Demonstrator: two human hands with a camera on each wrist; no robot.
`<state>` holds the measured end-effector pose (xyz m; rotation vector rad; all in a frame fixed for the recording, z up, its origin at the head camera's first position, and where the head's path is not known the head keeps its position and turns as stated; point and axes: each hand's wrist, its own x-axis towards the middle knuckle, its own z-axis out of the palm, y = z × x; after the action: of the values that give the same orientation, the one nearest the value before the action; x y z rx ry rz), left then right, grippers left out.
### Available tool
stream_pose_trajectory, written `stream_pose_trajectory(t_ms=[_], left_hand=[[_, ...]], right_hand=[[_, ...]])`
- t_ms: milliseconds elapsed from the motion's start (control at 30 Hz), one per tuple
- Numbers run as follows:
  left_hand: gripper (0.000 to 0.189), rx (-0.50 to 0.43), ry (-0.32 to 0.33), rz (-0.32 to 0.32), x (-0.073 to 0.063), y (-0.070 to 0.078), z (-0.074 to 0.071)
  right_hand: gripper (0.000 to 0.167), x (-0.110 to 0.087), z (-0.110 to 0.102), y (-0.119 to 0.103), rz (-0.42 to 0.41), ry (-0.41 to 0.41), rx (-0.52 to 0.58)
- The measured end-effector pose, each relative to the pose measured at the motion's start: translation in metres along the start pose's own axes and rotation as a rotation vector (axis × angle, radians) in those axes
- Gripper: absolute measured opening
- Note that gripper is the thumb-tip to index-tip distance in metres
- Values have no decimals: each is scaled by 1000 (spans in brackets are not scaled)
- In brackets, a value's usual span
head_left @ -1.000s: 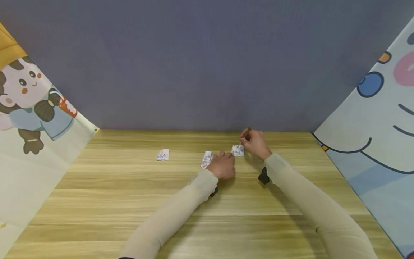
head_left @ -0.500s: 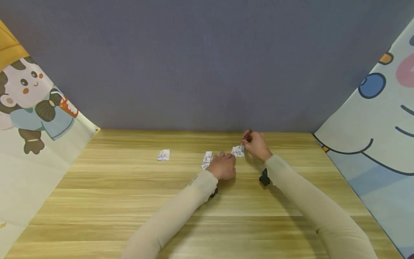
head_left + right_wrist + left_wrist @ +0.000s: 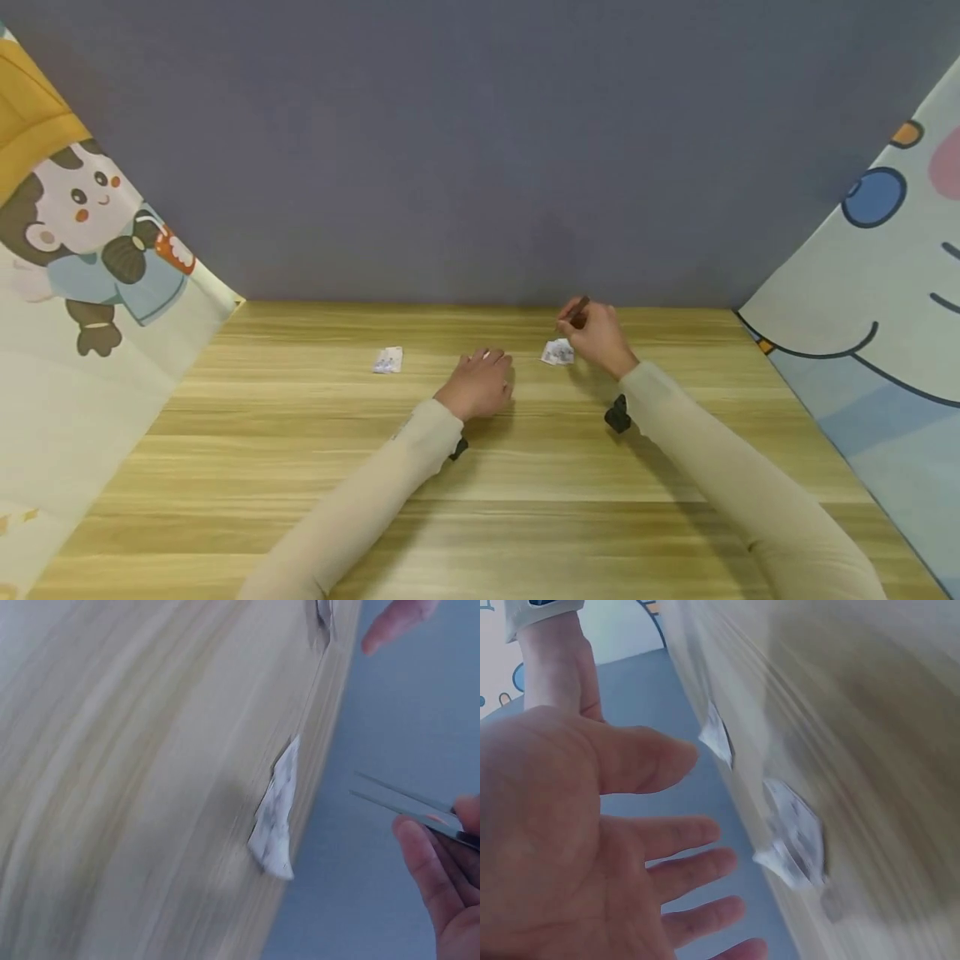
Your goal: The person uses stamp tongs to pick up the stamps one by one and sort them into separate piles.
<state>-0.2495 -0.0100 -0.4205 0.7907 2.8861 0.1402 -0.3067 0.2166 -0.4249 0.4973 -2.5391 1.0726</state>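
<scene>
Left grip point(image 3: 476, 387) shifted leftward, right grip point(image 3: 597, 337), tweezers point(image 3: 577, 308)

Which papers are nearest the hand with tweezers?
The rightmost papers, beside the right hand gripping the tweezers. The far-left paper and middle papers by the left hand are farther.

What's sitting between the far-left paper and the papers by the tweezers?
In the head view, the left hand, hiding most of some papers that the left wrist view shows better; bare tabletop lies on either side.

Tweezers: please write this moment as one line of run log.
right hand: holds tweezers, prongs apart; left hand: fingers extended; papers: on table
</scene>
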Motion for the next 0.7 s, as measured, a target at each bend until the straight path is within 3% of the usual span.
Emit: stream_pose_trajectory(t_ms=[167, 333, 567, 700], left_hand=[[49, -5, 23, -13, -11, -10, 2], [50, 0, 8, -36, -19, -18, 4], [47, -13, 23, -33, -27, -26, 6], [48, -24, -27, -42, -29, -27, 5]], right_hand=[[6, 1, 7, -11, -31, -11, 24], [5, 2, 16, -18, -81, -49, 46], [9, 3, 28, -28, -111, -96, 18], [6, 6, 35, -35, -86, -145, 38]])
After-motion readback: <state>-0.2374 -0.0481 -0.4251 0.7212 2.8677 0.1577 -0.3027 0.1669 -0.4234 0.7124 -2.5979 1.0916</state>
